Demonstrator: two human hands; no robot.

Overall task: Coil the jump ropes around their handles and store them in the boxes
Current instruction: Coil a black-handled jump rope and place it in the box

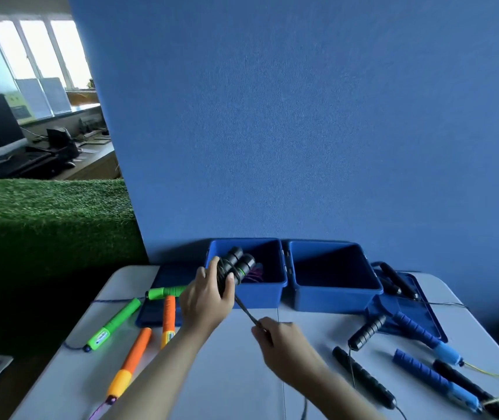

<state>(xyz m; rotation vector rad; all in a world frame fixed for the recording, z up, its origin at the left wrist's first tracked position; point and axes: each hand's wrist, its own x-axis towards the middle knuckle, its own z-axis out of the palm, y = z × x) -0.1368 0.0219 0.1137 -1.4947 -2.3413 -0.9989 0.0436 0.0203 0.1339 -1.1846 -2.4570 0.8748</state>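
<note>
My left hand (206, 294) grips a pair of black jump-rope handles (238, 262) held side by side, with black rope wound around them, at the front left of the left blue box (275, 262). From the bundle a black rope (245, 310) runs down to my right hand (275, 341), which pinches it above the table. Inside the left box lies something purple, partly hidden. The right blue box (337, 294) shows a dark interior.
Green handles (114, 324) and orange handles (131, 359) lie at the left of the white table (233, 374), partly on a blue lid (154, 313). Black handles (366, 330) and blue handles (430, 374) lie at the right by another lid (421, 316). A blue wall stands behind.
</note>
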